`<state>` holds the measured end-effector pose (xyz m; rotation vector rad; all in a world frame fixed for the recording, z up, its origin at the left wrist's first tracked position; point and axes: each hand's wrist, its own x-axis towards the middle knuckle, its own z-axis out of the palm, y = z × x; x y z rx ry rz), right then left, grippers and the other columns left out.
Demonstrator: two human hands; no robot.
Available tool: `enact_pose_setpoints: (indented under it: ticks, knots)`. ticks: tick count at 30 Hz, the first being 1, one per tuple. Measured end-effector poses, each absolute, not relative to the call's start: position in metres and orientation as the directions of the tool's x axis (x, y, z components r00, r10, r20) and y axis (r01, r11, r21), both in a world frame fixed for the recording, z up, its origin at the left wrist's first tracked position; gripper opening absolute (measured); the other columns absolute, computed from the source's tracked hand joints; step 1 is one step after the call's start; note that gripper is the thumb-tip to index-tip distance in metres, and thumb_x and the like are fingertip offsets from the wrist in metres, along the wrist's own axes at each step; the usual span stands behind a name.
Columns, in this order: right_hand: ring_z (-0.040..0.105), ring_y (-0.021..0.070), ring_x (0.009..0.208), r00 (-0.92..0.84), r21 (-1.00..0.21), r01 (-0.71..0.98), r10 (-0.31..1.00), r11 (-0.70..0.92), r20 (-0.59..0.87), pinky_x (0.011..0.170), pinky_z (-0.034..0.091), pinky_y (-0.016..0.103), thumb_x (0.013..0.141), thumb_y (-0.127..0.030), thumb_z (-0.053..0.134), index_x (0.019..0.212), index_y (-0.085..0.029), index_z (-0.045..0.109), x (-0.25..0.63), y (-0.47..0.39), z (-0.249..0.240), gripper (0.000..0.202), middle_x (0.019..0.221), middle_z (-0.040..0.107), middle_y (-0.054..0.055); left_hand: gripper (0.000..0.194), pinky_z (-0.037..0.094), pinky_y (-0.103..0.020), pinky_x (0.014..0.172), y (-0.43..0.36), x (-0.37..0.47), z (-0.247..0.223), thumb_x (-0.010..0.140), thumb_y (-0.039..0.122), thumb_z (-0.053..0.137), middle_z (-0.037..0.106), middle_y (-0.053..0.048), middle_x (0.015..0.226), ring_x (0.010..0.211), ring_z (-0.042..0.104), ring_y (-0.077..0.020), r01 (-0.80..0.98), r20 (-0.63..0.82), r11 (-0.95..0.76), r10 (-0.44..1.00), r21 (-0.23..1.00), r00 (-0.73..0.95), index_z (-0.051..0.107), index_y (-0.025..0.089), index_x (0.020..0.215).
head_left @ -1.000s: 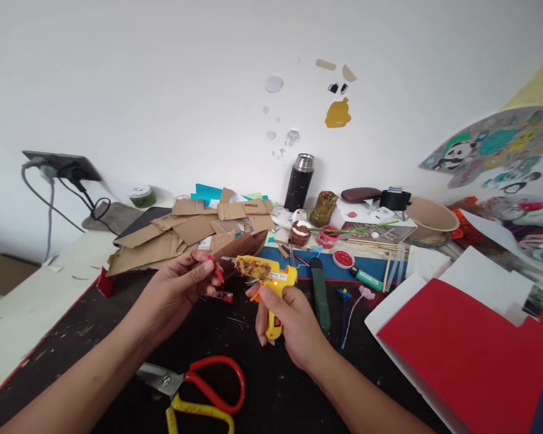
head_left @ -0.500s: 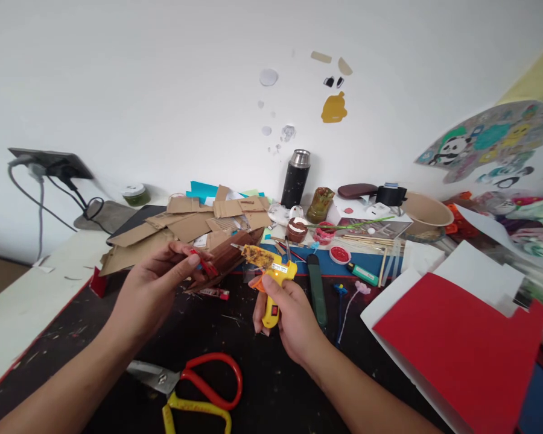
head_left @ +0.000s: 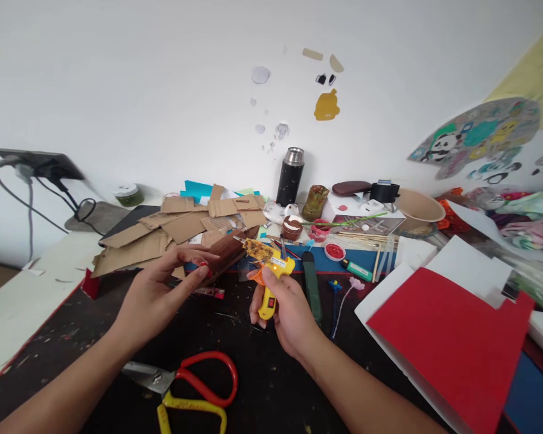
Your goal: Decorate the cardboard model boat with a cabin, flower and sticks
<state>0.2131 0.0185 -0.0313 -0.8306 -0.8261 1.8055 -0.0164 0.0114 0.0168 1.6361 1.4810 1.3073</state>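
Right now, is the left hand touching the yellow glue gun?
Apart. The head view shows a gap between the left hand's fingertips and the yellow glue gun, with the brown piece visible through it.

Dark worktop [head_left: 266, 383], pretty speckled tbh. Scissors [head_left: 187, 380] lie up front, and a blue mat [head_left: 328, 265] runs further back with a green tool [head_left: 312, 286] partly over it. Blue flower [head_left: 335, 286] and pink flower [head_left: 356, 283] beside that, cardboard [head_left: 136, 253] heaped back left.
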Motion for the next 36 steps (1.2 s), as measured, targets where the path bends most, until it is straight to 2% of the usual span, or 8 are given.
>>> enact_pose_setpoints:
  ticks: [5,10,16,21,26,31,36]
  knots:
    - [0.062,0.0140,0.046,-0.342,-0.825,-0.471,0.927,-0.311,-0.154,0.041,0.037,0.022,0.088,-0.079,0.086,0.108,-0.015,0.079,0.213,0.017,-0.031,0.068,0.059,0.068,-0.002,0.047,0.058,-0.035,0.100,0.016,-0.018,0.012,0.074,0.071,0.098,0.089,-0.010,0.110,0.109,0.075,-0.0358,0.335,0.204,-0.152,0.971,0.930,-0.127,0.091,0.030,0.095]
    - [0.062,0.0138,0.046,-0.403,-0.813,-0.487,0.908,-0.318,-0.114,0.041,0.037,0.022,0.089,-0.084,0.082,0.110,-0.015,0.080,0.214,0.016,-0.030,0.072,0.060,0.067,-0.002,0.049,0.056,-0.035,0.103,0.020,-0.023,0.007,0.077,0.074,0.094,0.088,-0.010,0.110,0.110,0.076,-0.0348,0.366,0.209,-0.151,0.970,0.918,-0.123,0.089,0.029,0.095]
    - [0.054,0.0118,0.042,-0.422,-0.785,-0.512,0.898,-0.349,-0.124,0.039,0.033,0.022,0.089,-0.084,0.082,0.104,-0.014,0.081,0.212,0.014,-0.031,0.071,0.056,0.062,-0.003,0.049,0.054,-0.039,0.109,0.024,-0.026,0.004,0.073,0.072,0.098,0.088,-0.010,0.113,0.115,0.074,-0.0375,0.339,0.179,-0.121,0.973,0.933,-0.143,0.089,0.029,0.096]
    - [0.058,0.0128,0.043,-0.384,-0.766,-0.538,0.911,-0.351,-0.148,0.038,0.034,0.021,0.083,-0.086,0.085,0.100,-0.015,0.079,0.212,0.017,-0.028,0.073,0.056,0.062,-0.003,0.046,0.057,-0.034,0.100,0.027,-0.029,0.001,0.081,0.073,0.092,0.088,-0.009,0.113,0.112,0.075,-0.0339,0.336,0.228,-0.169,0.963,0.927,-0.143,0.086,0.029,0.093]
    - [0.059,0.0138,0.042,-0.330,-0.822,-0.482,0.932,-0.304,-0.152,0.037,0.033,0.021,0.084,-0.086,0.085,0.102,-0.013,0.078,0.211,0.021,-0.033,0.075,0.056,0.066,-0.001,0.045,0.056,-0.033,0.099,0.028,-0.032,-0.006,0.087,0.073,0.087,0.087,-0.010,0.113,0.112,0.076,-0.0319,0.337,0.270,-0.213,0.954,0.917,-0.133,0.083,0.028,0.092]
    - [0.055,0.0120,0.039,-0.310,-0.857,-0.424,0.936,-0.294,-0.168,0.036,0.032,0.020,0.085,-0.083,0.085,0.104,-0.012,0.078,0.209,0.022,-0.039,0.074,0.055,0.067,-0.001,0.038,0.053,-0.036,0.106,0.028,-0.032,-0.008,0.090,0.066,0.087,0.087,-0.010,0.117,0.116,0.075,-0.0334,0.353,0.296,-0.236,0.947,0.905,-0.126,0.086,0.029,0.100]
    - [0.050,0.0108,0.037,-0.244,-0.839,-0.449,0.946,-0.307,-0.215,0.034,0.027,0.019,0.081,-0.084,0.088,0.105,-0.011,0.077,0.207,0.023,-0.037,0.077,0.050,0.062,-0.004,0.031,0.051,-0.039,0.112,0.026,-0.028,-0.007,0.090,0.061,0.088,0.087,-0.010,0.113,0.118,0.074,-0.0349,0.326,0.325,-0.270,0.938,0.906,-0.124,0.085,0.030,0.094]
